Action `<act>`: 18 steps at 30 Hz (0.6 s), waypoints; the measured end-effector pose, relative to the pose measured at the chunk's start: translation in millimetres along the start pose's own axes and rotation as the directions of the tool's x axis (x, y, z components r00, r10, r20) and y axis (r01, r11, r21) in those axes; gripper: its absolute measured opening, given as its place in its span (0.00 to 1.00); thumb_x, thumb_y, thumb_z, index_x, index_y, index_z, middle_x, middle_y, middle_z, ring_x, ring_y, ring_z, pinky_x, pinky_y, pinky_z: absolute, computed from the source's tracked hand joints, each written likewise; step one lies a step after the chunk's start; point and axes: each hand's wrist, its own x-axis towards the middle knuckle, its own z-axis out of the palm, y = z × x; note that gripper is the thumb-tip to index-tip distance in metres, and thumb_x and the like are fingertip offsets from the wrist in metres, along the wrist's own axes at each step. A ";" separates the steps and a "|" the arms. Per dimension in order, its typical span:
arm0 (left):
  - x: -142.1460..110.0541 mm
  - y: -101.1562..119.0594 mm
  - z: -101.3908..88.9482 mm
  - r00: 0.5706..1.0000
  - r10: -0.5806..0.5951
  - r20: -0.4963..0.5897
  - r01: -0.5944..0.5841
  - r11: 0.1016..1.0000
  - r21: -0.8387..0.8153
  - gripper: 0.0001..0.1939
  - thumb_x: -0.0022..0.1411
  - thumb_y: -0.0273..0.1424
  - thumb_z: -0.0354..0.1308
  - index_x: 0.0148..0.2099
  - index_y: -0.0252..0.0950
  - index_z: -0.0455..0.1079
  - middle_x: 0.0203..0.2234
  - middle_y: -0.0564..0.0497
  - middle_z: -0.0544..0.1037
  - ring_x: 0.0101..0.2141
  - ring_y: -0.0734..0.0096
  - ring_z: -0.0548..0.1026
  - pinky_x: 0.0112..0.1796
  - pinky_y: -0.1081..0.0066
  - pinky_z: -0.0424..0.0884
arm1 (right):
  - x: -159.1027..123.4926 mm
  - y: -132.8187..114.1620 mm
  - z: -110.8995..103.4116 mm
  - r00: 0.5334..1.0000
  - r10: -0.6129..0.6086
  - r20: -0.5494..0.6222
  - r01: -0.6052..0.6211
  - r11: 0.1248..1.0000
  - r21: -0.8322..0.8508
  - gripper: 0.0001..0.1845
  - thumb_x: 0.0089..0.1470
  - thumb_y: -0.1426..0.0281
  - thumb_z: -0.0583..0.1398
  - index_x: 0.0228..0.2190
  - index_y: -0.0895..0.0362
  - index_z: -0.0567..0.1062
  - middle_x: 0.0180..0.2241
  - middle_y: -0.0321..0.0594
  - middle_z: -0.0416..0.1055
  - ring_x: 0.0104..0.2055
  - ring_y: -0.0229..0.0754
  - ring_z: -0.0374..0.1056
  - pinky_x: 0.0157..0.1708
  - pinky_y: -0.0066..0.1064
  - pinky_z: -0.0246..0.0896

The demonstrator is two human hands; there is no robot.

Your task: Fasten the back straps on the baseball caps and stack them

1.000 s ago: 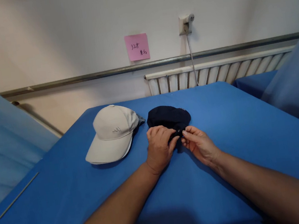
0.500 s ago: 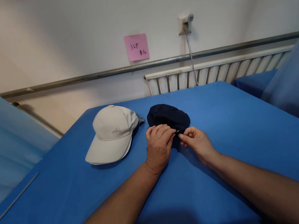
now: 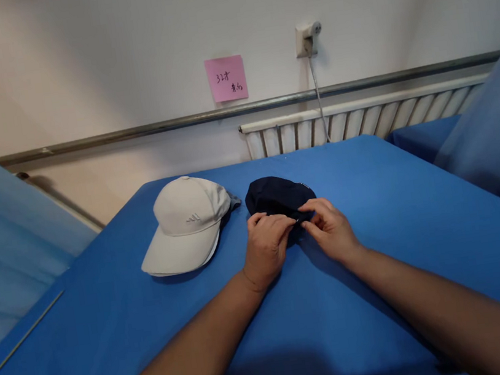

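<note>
A dark navy cap (image 3: 274,195) rests on the blue-covered table (image 3: 270,333), its near edge partly hidden by my fingers. My left hand (image 3: 267,241) is closed on that near edge, thumb and fingers pinching the dark fabric or strap. Just to its right, my right hand (image 3: 330,229) pinches the same edge close to the left fingertips, with its forefinger and thumb a little apart around it. A small shiny bit shows between the hands, too small to name. Left of the navy cap sits a beige baseball cap (image 3: 189,215), its brim toward the lower left; neither hand touches it.
A thin stick (image 3: 28,331) lies at the table's left side. Behind the table are a metal rail (image 3: 153,128), a white radiator (image 3: 361,119), a socket with a plugged-in cord (image 3: 305,41) and a pink note (image 3: 226,79). Blue curtains (image 3: 11,246) hang at both sides.
The right fingers have shifted along the navy cap's near edge, and the forefinger has lifted over the cap. The navy cap has turned and shifted slightly. My left hand has kept its hold.
</note>
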 end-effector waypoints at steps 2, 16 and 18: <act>0.5 -0.2 0.2 1.000 -0.008 0.019 0.008 1.000 -0.002 0.08 0.68 0.27 0.51 0.44 0.39 0.71 0.38 0.52 0.80 0.41 0.70 0.75 0.51 0.60 0.59 | 3.2 3.8 -3.9 0.993 -0.085 0.086 0.090 0.994 -0.060 0.11 0.53 0.75 0.59 0.37 0.49 0.76 0.43 0.38 0.70 0.27 0.36 0.66 0.29 0.32 0.64; 2.7 5.2 -6.1 0.995 0.070 -0.068 -0.064 0.994 0.094 0.02 0.62 0.26 0.57 0.37 0.37 0.70 0.32 0.51 0.77 0.35 0.67 0.72 0.45 0.60 0.60 | 10.3 -9.6 -18.1 0.909 -0.310 0.279 0.416 0.703 -0.577 0.02 0.53 0.73 0.56 0.29 0.54 0.66 0.28 0.36 0.66 0.25 0.37 0.60 0.25 0.29 0.52; 2.2 5.7 -6.8 0.991 0.094 -0.098 -0.086 0.992 0.088 0.02 0.61 0.25 0.57 0.36 0.37 0.70 0.32 0.50 0.77 0.35 0.67 0.72 0.44 0.60 0.61 | 8.9 -9.8 -16.0 0.919 -0.313 0.241 0.394 0.676 -0.623 0.04 0.51 0.72 0.57 0.27 0.54 0.64 0.26 0.35 0.65 0.24 0.37 0.58 0.24 0.30 0.49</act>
